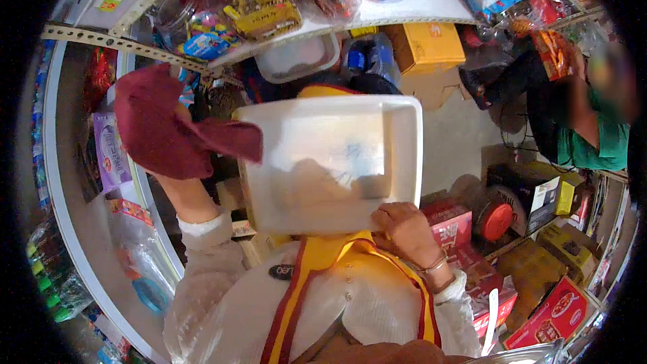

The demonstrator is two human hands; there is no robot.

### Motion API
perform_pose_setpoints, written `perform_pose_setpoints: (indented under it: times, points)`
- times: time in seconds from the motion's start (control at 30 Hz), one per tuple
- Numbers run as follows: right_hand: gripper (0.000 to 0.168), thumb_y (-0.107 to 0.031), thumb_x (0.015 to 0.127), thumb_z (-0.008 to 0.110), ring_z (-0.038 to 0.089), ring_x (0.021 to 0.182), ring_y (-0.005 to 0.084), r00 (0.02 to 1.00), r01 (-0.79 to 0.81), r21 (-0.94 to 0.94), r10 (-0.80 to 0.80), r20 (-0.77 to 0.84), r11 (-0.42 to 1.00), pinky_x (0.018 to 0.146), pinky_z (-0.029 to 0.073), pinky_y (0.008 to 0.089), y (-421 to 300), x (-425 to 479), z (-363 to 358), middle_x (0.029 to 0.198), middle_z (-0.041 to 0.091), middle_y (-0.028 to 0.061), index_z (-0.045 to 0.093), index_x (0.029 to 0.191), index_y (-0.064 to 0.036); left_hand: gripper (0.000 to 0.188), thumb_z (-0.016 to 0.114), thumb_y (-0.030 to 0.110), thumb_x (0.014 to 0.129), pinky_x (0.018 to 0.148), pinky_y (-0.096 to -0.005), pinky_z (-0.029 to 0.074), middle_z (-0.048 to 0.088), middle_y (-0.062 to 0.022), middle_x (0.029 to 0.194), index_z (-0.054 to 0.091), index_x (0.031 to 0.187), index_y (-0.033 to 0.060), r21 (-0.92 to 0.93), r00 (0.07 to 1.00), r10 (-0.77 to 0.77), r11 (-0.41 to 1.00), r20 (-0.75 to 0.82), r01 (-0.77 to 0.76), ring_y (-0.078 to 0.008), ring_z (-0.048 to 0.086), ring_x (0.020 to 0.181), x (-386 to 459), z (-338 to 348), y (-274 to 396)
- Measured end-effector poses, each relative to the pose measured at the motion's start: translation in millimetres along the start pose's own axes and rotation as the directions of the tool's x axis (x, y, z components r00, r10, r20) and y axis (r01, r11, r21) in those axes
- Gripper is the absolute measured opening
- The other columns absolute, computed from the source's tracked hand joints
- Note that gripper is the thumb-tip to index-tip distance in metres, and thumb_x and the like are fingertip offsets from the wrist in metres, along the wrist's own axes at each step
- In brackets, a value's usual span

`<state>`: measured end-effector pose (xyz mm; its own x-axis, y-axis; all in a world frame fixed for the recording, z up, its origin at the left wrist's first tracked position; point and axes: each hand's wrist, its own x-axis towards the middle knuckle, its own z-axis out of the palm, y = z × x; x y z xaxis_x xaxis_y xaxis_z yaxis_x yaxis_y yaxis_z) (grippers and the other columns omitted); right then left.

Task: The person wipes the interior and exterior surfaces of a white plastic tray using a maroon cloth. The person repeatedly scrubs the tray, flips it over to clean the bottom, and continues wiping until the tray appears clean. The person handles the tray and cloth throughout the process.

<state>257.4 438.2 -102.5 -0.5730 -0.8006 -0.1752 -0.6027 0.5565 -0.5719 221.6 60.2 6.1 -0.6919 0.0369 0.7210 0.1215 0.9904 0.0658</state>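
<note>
A white rectangular plastic tub [333, 121] lies before my chest, its hollow side facing up at me. My right hand [407, 232] grips the tub's near right corner, with the fingers over the rim. At the left, my left hand [179, 111] is mostly hidden under a dark red cloth [151, 126] that it holds. One end of the cloth hangs over the tub's left edge.
A metal shelf [429, 5] with packaged snacks runs across the far side. Below it are another plastic tub [298, 58] and an orange carton [434, 48]. Red boxes [465, 253] stand at the right. Another person in a green garment [589, 146] sits at the far right.
</note>
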Motion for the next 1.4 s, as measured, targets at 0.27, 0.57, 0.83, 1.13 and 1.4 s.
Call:
perform_pose_setpoints:
  times: [0.27, 0.57, 0.83, 1.13, 1.4]
  points:
    - [0.015, -0.011, 0.078, 0.07, 0.061, 0.078, 0.0294, 0.83, -0.107, 0.206, 0.202, -0.519, 0.973, 0.07, 0.049, 0.0369, 11.8, -5.3, -24.1, 0.083, 0.063, 0.0124, 0.063, 0.09, -0.003, 0.04, 0.044, 0.024, 0.094, 0.092, -0.0419, 0.047, 0.061, -0.0162, 0.115, 0.053, 0.121, -0.0037, -0.931, 0.647, -0.674, -0.194, 0.356, 0.31, -0.0297, 0.06, 0.103, -35.2, 38.3, 35.3]
    - [0.03, -0.014, 0.084, 0.068, 0.058, 0.071, 0.0207, 0.605, -0.332, 0.573, 0.635, -0.48, 0.749, 0.061, 0.047, 0.0336, 51.9, 49.6, 10.8, 0.08, 0.061, 0.0166, 0.053, 0.107, -0.002, 0.034, 0.062, 0.018, 0.084, 0.093, -0.0341, 0.042, 0.056, -0.0149, 0.116, 0.057, 0.111, -0.0017, -0.766, 0.831, -0.243, 0.323, 0.5, 0.556, -0.0264, 0.056, 0.106, -18.6, 95.9, 96.1]
    - [0.031, -0.027, 0.088, 0.059, 0.06, 0.062, 0.0443, 0.656, -0.555, 0.376, 0.668, -0.352, 0.742, 0.053, 0.046, 0.0514, 72.1, 37.3, 20.2, 0.068, 0.06, 0.024, 0.047, 0.107, -0.005, 0.023, 0.065, 0.018, 0.083, 0.084, -0.0432, 0.047, 0.055, -0.0128, 0.107, 0.06, 0.102, 0.0062, -0.604, 0.732, 0.218, 0.733, 0.645, 0.314, -0.0341, 0.056, 0.1, -33.6, 152.1, 174.0]
    - [0.032, -0.034, 0.089, 0.058, 0.06, 0.063, 0.0441, 0.598, -0.616, 0.392, 0.73, -0.33, 0.683, 0.055, 0.048, 0.0521, 62.6, 35.0, 16.1, 0.068, 0.061, 0.0231, 0.045, 0.103, -0.008, 0.026, 0.07, 0.022, 0.076, 0.088, -0.0442, 0.043, 0.055, -0.0121, 0.105, 0.06, 0.094, 0.007, -0.587, 0.667, 0.386, 0.804, 0.637, 0.094, -0.0334, 0.053, 0.102, -56.6, 160.4, 171.2]
    - [0.033, -0.029, 0.089, 0.056, 0.062, 0.077, 0.0412, 0.586, -0.628, 0.317, 0.7, -0.408, 0.711, 0.056, 0.05, 0.0493, 49.5, 47.7, 9.1, 0.108, 0.057, 0.0238, 0.045, 0.116, -0.012, 0.022, 0.066, 0.007, 0.077, 0.079, -0.0355, 0.046, 0.058, -0.0121, 0.097, 0.056, 0.097, 0.0031, -0.734, 0.734, 0.158, 0.345, 0.66, 0.585, -0.0264, 0.057, 0.084, 4.3, 123.3, 181.6]
